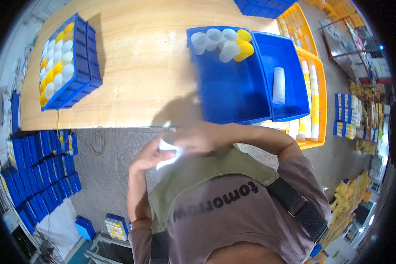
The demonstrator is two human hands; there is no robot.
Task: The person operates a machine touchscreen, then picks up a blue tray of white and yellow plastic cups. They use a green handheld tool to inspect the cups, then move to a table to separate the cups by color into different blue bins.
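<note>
In front of my apron, just off the table's near edge, my left hand [147, 155] is wrapped round a white cup [165, 164], possibly more than one nested. My right hand [201, 136] is at the cup's upper right side, and motion smears its fingers, so its grip is unclear. Beyond it on the table lies a wide blue bin [233, 94] with several white cups [199, 42] and yellow cups [245, 50] along its far end. A narrower blue bin [273, 50] beside it holds a stack of white cups [278, 86] lying down.
On the table's left [136, 57] stands a blue crate [90, 57] filled with white and yellow cups. A yellow crate [322, 105] with long cup stacks sits at the right. Another blue crate [264, 8] is at the far edge. Blue crates [35, 163] are piled lower left.
</note>
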